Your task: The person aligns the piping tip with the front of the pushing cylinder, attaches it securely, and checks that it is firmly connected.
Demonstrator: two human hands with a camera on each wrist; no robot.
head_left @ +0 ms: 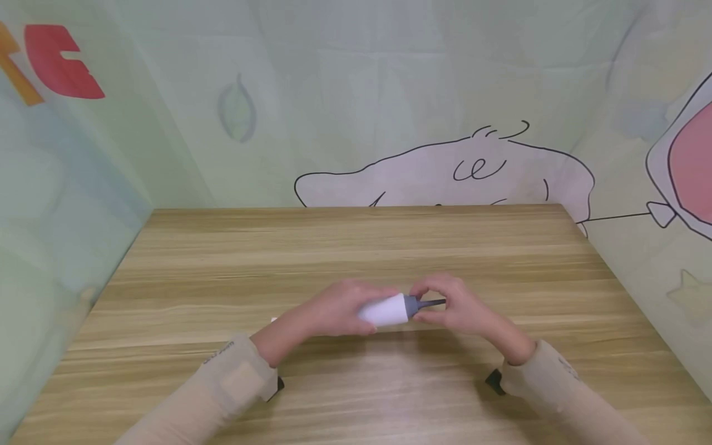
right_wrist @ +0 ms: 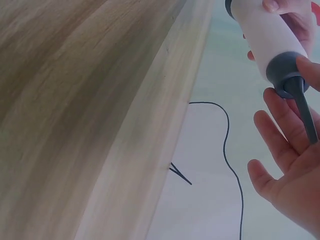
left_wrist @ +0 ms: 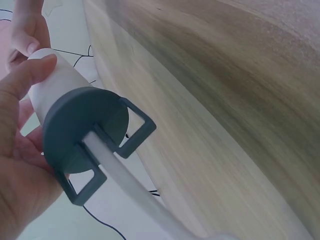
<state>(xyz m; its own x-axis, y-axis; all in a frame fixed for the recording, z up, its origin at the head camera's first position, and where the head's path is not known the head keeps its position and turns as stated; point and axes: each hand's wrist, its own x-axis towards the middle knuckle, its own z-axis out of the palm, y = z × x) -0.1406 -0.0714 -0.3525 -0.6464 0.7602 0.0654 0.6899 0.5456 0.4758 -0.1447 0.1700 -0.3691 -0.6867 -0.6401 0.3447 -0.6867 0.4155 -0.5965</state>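
Note:
A large plunger syringe (head_left: 388, 311) with a white barrel is held in the air above the table, lying nearly level. My left hand (head_left: 346, 310) grips the barrel, thumb and fingers around it. At its right end, my right hand (head_left: 457, 308) pinches the grey nozzle cap (right_wrist: 285, 69) between thumb and forefinger; the other fingers spread apart. A thin dark nozzle (right_wrist: 303, 111) runs out from that cap past the right palm. Seen in the left wrist view, the back end has a dark grey round flange (left_wrist: 64, 131) with two square loops, and a white plunger rod (left_wrist: 135, 189) extends from it.
Beneath both hands lies a wood-grain table (head_left: 356, 247). A cloth backdrop (head_left: 356, 93) with cartoon drawings stands behind it and along both sides. Long beige sleeves (head_left: 222, 386) cover the forearms, with a small dark device near each wrist.

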